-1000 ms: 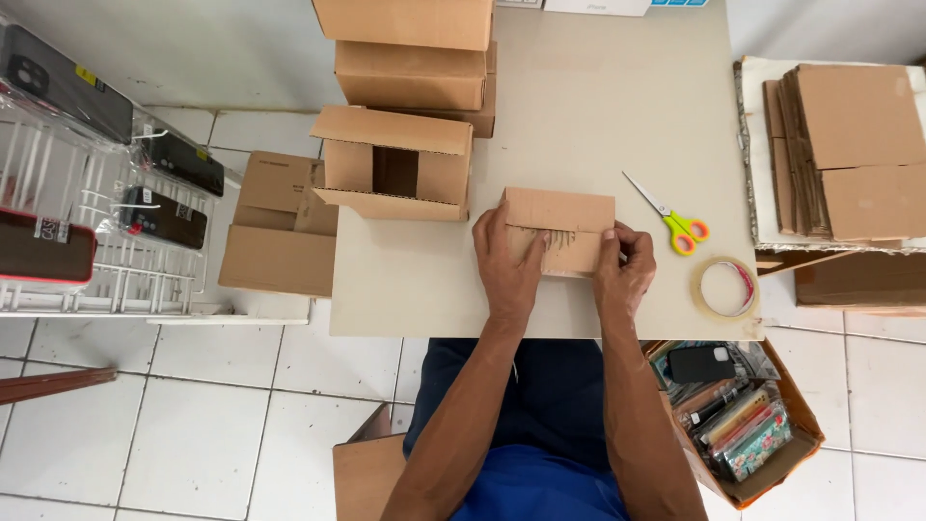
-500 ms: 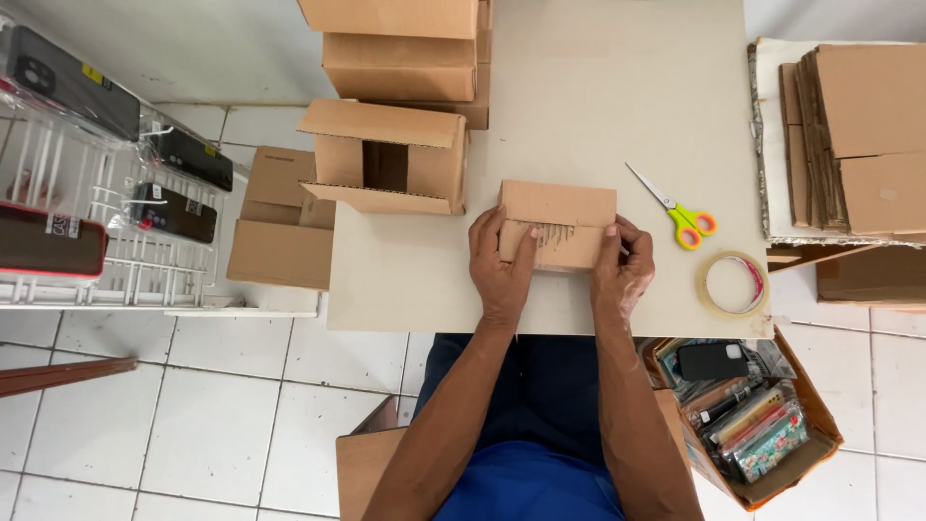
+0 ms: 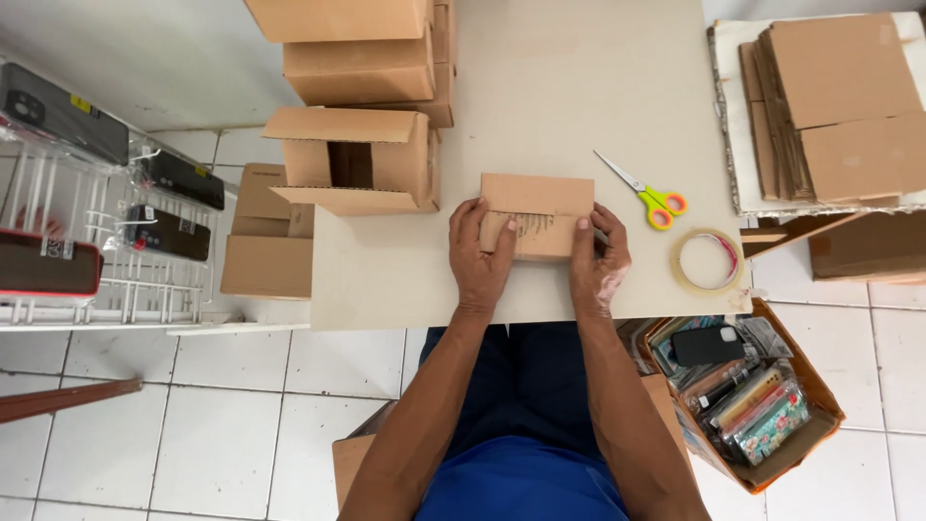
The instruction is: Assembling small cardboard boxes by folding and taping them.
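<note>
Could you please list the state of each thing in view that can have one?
Small cardboard box: lying on the table, pressed by both hands.
Left hand: flat on the box.
Right hand: gripping the box's right end.
Open box: on its side, flaps open.
Scissors: closed, lying flat.
Tape roll: lying flat.

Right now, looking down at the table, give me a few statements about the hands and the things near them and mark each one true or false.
1. Both hands, the left hand and the right hand, rest on the small cardboard box. True.
2. The scissors have blue handles. False: the handles are yellow and orange.
3. The tape roll lies on the table to the right of the right hand. True.
4. The right hand holds the scissors. False: they lie apart on the table, untouched.
5. The open box stands to the left of the small cardboard box. True.
</note>
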